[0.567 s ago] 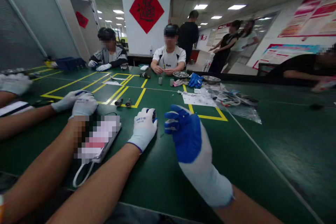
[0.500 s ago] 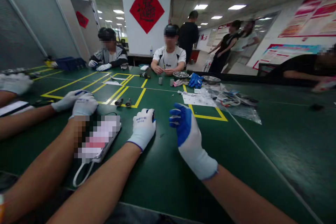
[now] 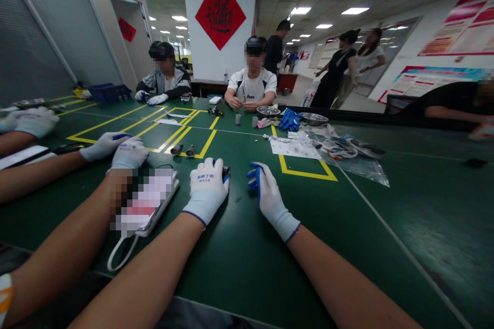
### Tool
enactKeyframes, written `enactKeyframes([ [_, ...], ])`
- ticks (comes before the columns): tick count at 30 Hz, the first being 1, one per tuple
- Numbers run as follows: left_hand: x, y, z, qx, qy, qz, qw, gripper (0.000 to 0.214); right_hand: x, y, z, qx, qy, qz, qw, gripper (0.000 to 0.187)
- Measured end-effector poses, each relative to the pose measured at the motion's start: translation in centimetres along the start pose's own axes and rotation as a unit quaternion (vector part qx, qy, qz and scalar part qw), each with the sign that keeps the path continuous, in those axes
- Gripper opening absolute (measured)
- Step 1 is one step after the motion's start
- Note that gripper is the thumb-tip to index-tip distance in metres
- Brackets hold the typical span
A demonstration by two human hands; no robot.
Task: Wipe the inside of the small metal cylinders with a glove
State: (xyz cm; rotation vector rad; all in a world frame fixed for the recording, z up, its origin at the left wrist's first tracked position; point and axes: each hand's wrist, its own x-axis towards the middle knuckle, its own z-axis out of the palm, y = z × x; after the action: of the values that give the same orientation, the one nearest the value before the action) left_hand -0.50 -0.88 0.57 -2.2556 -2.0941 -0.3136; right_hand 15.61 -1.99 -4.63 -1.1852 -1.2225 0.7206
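My left hand [image 3: 207,185], in a white glove with a blue palm, rests on the green table [image 3: 239,262]. Its fingers are closed round a small dark metal part [image 3: 226,170], mostly hidden, whose end shows beside the thumb. To the right, apart from it, my right hand [image 3: 270,193] wears the same kind of glove. That hand is open and holds nothing, with its blue palm turned left and fingers curved. Beyond my left hand lie two short metal cylindrical parts [image 3: 190,150] near a yellow tape line.
A phone-like device [image 3: 170,200] with a white strap lies left of my left forearm. A co-worker's gloved hands [image 3: 129,153] rest beyond it. Farther right are a white paper [image 3: 289,147], plastic bags with cables [image 3: 353,149], blue gloves [image 3: 290,120] and metal bowls [image 3: 314,118]. People sit opposite.
My right hand has turned and lowered toward the table, its palm now facing more to the left. My left hand stays closed round the metal part. The view has shifted slightly.
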Motion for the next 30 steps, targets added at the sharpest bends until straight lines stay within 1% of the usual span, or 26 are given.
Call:
enactKeyframes([
  [3,-0.2,-0.4,-0.3,0.012,-0.015,0.001,1.0,0.042,0.0,0.1,0.0,-0.01,-0.004,0.003,1.0,0.054],
  [5,-0.5,-0.6,-0.3,0.013,-0.033,0.011,0.999,0.041,0.0,0.1,0.1,-0.018,-0.003,0.001,1.0,0.053],
  [10,-1.6,-0.9,0.4,-0.004,-0.059,0.023,0.998,0.05,-0.1,-0.2,0.5,-0.043,-0.006,-0.016,0.999,0.047],
  [14,-2.0,-0.5,1.1,-0.014,-0.089,0.015,0.996,0.062,-0.1,-0.4,0.5,-0.043,0.003,-0.011,0.999,0.052],
  [20,-1.1,0.4,1.5,-0.024,-0.119,-0.002,0.993,0.068,-0.3,-0.6,0.0,-0.037,0.028,0.013,0.999,0.062],
  [26,0.3,1.4,1.3,-0.03,-0.126,-0.016,0.991,0.071,-0.3,-0.7,-0.2,-0.038,0.022,0.018,0.999,0.061],
  [28,1.1,1.8,1.4,-0.027,-0.127,-0.019,0.991,0.072,-0.4,-0.7,-0.3,-0.035,0.02,0.02,0.999,0.06],
  [30,2.1,2.2,1.7,-0.025,-0.127,-0.023,0.991,0.072,-0.7,-0.8,-0.4,-0.035,0.016,0.009,0.999,0.058],
])
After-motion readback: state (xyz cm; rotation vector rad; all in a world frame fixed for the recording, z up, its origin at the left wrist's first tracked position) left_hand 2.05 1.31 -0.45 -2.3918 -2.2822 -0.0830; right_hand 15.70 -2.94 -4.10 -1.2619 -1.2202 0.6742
